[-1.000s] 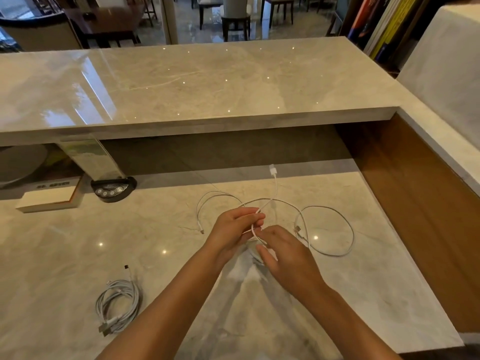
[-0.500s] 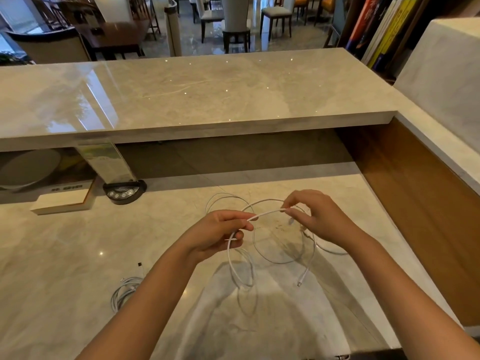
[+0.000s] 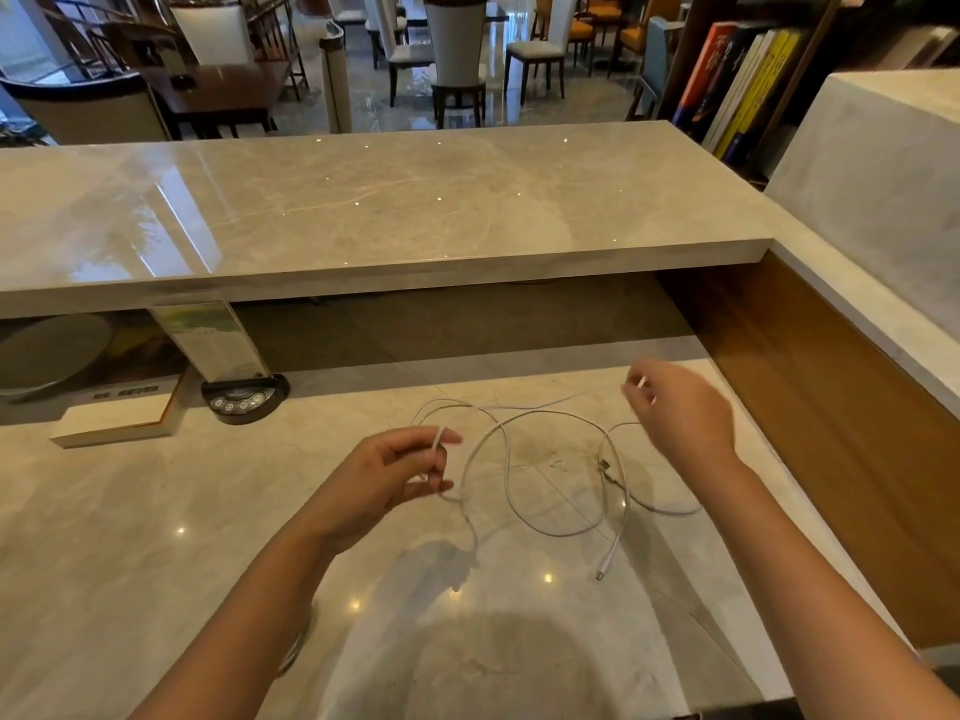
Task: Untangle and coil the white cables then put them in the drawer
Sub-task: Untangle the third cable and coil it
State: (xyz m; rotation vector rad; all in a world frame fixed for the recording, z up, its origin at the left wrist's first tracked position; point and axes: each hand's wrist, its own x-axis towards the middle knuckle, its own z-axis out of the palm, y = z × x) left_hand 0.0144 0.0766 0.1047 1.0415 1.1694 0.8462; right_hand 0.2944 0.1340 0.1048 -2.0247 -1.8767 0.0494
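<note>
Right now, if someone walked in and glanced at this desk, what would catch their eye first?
Most likely the white cable, sprawled in loose loops across the middle of the marble desk and stretched between two hands. The left hand pinches one part near the centre, while the right hand pulls another part up and away toward the wooden side panel. Behind, a raised marble counter spans the view.

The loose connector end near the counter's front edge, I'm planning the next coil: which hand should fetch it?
Probably the right hand: the loose connector end lies on its side, while the left hand pinches the white cable.
</note>
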